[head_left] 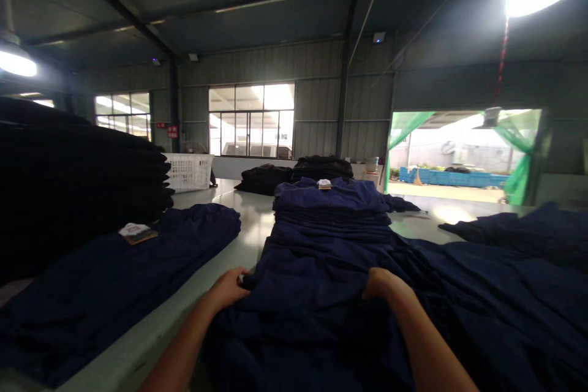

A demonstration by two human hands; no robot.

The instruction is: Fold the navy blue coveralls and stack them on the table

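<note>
A navy blue garment (312,300) lies spread in front of me, its near part hanging low toward my body. My left hand (232,288) is closed on its left edge, thumb and fingers pinching the cloth. On the opposite edge my right hand (383,283) is curled over the fabric, fingertips partly hidden in the folds. Just beyond is a stack of folded navy garments (331,214) with a white and brown tag (324,184) on top. The exact kind of garment cannot be made out.
Left on the pale table (250,211) lies another navy garment (184,239) with a tag (138,233), beside a tall black clothing pile (78,177). More navy cloth (514,282) covers the right side. Farther back are a white basket (190,171) and black stacks (266,179).
</note>
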